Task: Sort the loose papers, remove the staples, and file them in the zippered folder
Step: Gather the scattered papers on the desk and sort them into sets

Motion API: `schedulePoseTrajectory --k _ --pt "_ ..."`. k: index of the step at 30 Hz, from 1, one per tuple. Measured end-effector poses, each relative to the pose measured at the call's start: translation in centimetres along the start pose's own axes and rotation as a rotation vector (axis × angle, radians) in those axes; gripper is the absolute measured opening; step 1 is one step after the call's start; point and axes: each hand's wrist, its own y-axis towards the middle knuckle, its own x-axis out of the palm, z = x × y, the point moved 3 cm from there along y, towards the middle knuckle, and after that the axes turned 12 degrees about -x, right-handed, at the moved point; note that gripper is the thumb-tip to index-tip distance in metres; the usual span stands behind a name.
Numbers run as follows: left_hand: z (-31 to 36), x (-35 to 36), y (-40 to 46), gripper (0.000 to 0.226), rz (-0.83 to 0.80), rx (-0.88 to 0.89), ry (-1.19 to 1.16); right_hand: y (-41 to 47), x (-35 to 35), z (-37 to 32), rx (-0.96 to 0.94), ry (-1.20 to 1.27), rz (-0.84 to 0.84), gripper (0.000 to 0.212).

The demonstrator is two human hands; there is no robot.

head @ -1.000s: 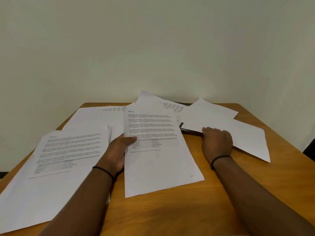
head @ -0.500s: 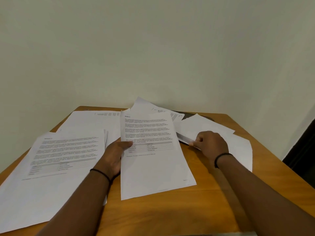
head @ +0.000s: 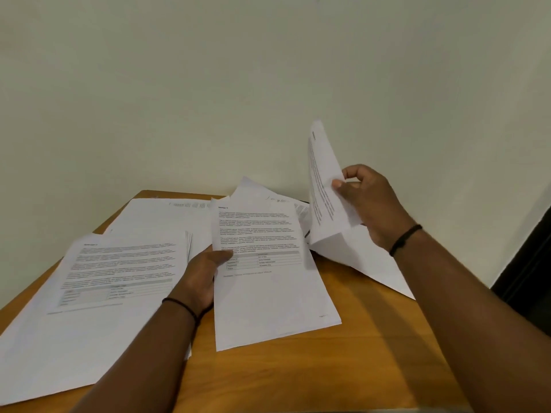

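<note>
Right hand (head: 374, 204) pinches a printed sheet (head: 326, 189) lifted at the right, probably to read its heading for sorting. Left hand (head: 202, 278) grips the centre page (head: 268, 293), holding it apart from the stack (head: 89, 293) at left.

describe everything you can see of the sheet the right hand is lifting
The lifted sheet is white paper with lines of small black print on the side facing left, too small to read. It stands almost on edge, tilted, top corner against the wall behind, its lower part bending toward the other papers on the table's right side. The right hand pinches its right edge, thumb on the printed face and fingers behind. Whether it is a single sheet or a stapled set cannot be told.
</note>
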Motion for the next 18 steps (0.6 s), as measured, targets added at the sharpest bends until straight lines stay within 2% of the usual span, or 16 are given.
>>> schedulePoseTrajectory --k 3,7,9,14,18 --pt "0.0 0.0 -0.1 0.038 0.004 0.008 -0.005 -0.4 0.6 -3.5 -0.011 0.356 -0.140 0.006" --pt "0.2 0.0 -0.6 0.041 -0.005 0.015 0.005 -0.4 0.7 -3.9 -0.042 0.560 -0.177 0.032" --pt "0.3 0.0 -0.6 0.042 0.003 0.017 0.001 -0.4 0.7 -2.9 -0.037 0.632 -0.128 0.030" --pt "0.7 0.6 -1.0 0.028 0.033 0.041 0.002 -0.1 0.2 1.2 0.060 0.811 0.120 0.013" --pt "0.2 0.3 -0.8 0.033 0.024 0.001 -0.042 -0.2 0.0 3.9 0.124 0.763 0.212 0.038"
